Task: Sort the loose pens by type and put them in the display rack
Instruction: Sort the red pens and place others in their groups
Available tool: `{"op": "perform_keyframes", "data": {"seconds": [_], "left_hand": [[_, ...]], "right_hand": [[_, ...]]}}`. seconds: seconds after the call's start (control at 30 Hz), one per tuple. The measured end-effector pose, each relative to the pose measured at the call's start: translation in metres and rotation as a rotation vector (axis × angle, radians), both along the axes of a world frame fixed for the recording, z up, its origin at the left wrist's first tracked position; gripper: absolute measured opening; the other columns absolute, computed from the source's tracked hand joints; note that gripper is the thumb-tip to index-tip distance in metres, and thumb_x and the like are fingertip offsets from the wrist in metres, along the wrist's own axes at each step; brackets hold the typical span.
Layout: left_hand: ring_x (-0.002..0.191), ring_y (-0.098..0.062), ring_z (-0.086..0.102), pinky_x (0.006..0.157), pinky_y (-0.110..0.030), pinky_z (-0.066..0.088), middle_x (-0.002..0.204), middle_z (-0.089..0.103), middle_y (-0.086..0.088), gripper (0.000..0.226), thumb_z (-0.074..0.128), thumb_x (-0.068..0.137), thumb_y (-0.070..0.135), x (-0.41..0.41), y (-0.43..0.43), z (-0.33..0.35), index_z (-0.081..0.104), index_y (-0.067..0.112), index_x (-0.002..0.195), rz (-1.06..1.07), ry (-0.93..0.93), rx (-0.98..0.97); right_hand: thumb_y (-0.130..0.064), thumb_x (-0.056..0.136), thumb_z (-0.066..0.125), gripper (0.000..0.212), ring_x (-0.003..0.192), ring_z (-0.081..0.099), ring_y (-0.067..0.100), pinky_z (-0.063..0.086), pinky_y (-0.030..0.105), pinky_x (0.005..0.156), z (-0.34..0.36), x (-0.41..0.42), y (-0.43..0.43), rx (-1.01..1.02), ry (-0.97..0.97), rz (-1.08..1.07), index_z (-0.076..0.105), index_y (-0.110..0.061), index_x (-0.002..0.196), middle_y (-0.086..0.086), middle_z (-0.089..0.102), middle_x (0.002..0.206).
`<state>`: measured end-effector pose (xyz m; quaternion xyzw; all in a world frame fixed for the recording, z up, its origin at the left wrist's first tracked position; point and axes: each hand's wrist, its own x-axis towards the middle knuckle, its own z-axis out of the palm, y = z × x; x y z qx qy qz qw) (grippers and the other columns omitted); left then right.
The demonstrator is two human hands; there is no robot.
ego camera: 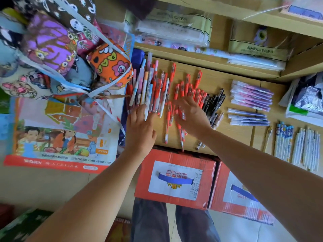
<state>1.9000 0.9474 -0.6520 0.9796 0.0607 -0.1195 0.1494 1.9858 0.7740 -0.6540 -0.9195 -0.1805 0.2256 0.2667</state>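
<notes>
Loose pens lie spread on a wooden shelf board [215, 79]. On the left is a mixed heap of pastel and red pens [148, 84]. In the middle lie several red-capped pens [187, 86], then black pens [215, 102]. My left hand [139, 124] lies flat with straight fingers on the near ends of the mixed heap. My right hand [190, 114] lies flat, fingers spread, over the red-capped pens. Neither hand grips a pen.
Purple pens [251, 95] and white-blue pens [283, 142] lie in sorted rows to the right. Patterned bags [52, 46] and a picture poster [57, 130] crowd the left. Two red beer cartons [174, 179] stand below the shelf edge. Wrapped packets [174, 27] fill the upper shelf.
</notes>
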Motion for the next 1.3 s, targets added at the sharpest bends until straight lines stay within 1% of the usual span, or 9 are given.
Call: {"op": "perform_keyframes", "data": {"seconds": [0.07, 0.13, 0.2, 0.3, 0.47, 0.73, 0.97, 1.17, 1.3], "left_hand": [[0.135, -0.039, 0.033, 0.106, -0.049, 0.037, 0.144, 0.04, -0.015, 0.058, 0.068, 0.069, 0.006, -0.003, 0.004, -0.003, 0.056, 0.015, 0.125, 0.016, -0.004, -0.023], [0.138, -0.039, 0.03, 0.107, -0.049, 0.036, 0.147, 0.036, -0.016, 0.061, 0.067, 0.072, 0.007, -0.005, 0.005, -0.005, 0.053, 0.016, 0.131, 0.025, 0.022, -0.037], [0.138, -0.037, 0.03, 0.106, -0.048, 0.037, 0.147, 0.036, -0.015, 0.061, 0.067, 0.073, 0.008, -0.005, 0.006, -0.006, 0.053, 0.017, 0.131, 0.041, 0.03, -0.049], [0.131, -0.035, 0.037, 0.099, -0.046, 0.042, 0.139, 0.043, -0.014, 0.058, 0.068, 0.07, 0.005, 0.0, 0.008, -0.009, 0.056, 0.016, 0.126, 0.068, -0.014, -0.059], [0.118, -0.036, 0.046, 0.094, -0.043, 0.046, 0.126, 0.051, -0.015, 0.054, 0.067, 0.067, 0.003, 0.008, 0.01, -0.011, 0.06, 0.012, 0.12, 0.102, -0.071, -0.066], [0.101, -0.033, 0.05, 0.084, -0.041, 0.047, 0.11, 0.051, -0.014, 0.046, 0.067, 0.071, 0.008, 0.021, 0.014, -0.009, 0.06, 0.011, 0.116, 0.114, -0.06, -0.043], [0.105, -0.033, 0.052, 0.082, -0.042, 0.049, 0.108, 0.055, -0.014, 0.039, 0.059, 0.08, 0.01, 0.034, 0.012, -0.008, 0.056, 0.012, 0.12, 0.096, 0.033, -0.042], [0.107, -0.029, 0.053, 0.081, -0.039, 0.05, 0.112, 0.058, -0.011, 0.038, 0.057, 0.082, 0.01, 0.035, 0.012, -0.01, 0.058, 0.012, 0.12, 0.134, 0.032, -0.049], [0.104, -0.028, 0.056, 0.074, -0.037, 0.052, 0.112, 0.06, -0.01, 0.033, 0.053, 0.086, 0.012, 0.036, 0.011, -0.006, 0.057, 0.013, 0.119, 0.13, 0.062, -0.069]], "right_hand": [[-0.02, 0.09, 0.057, 0.053, 0.133, 0.037, 0.022, 0.046, 0.041, 0.097, -0.001, 0.0, 0.015, -0.118, 0.014, 0.178, 0.042, -0.028, 0.141, -0.002, 0.032, 0.149], [-0.024, 0.093, 0.055, 0.057, 0.141, 0.024, 0.024, 0.036, 0.044, 0.108, -0.002, 0.0, 0.024, -0.292, 0.011, 0.298, 0.035, -0.03, 0.146, -0.004, 0.022, 0.155], [-0.026, 0.093, 0.055, 0.053, 0.14, 0.025, 0.024, 0.035, 0.044, 0.11, -0.002, 0.002, 0.024, -0.374, 0.015, 0.319, 0.038, -0.03, 0.144, -0.003, 0.023, 0.154], [-0.025, 0.094, 0.055, 0.048, 0.135, 0.033, 0.021, 0.042, 0.041, 0.106, -0.002, 0.009, 0.022, -0.334, 0.006, 0.277, 0.043, -0.028, 0.14, -0.001, 0.031, 0.147], [-0.019, 0.095, 0.051, 0.043, 0.117, 0.051, 0.022, 0.056, 0.032, 0.082, -0.004, 0.024, 0.041, -0.268, -0.033, 0.217, 0.043, -0.025, 0.137, 0.005, 0.037, 0.138], [-0.028, 0.098, 0.05, 0.019, 0.081, 0.062, 0.024, 0.056, 0.041, 0.068, -0.011, 0.034, 0.05, -0.346, -0.043, 0.099, 0.054, -0.013, 0.108, 0.005, 0.061, 0.098], [-0.043, 0.092, 0.057, 0.027, 0.059, 0.051, 0.011, 0.031, 0.019, 0.045, -0.017, 0.032, 0.045, -0.368, 0.009, -0.069, 0.052, -0.017, 0.096, -0.006, 0.049, 0.069], [-0.036, 0.09, 0.061, 0.029, 0.07, 0.055, 0.017, 0.047, 0.028, 0.055, -0.015, 0.033, 0.058, -0.384, 0.061, -0.142, 0.053, -0.011, 0.103, 0.002, 0.056, 0.082], [-0.037, 0.089, 0.062, 0.025, 0.068, 0.056, 0.017, 0.049, 0.028, 0.054, -0.008, 0.03, 0.059, -0.459, 0.09, -0.057, 0.052, -0.014, 0.087, -0.001, 0.052, 0.074]]}}
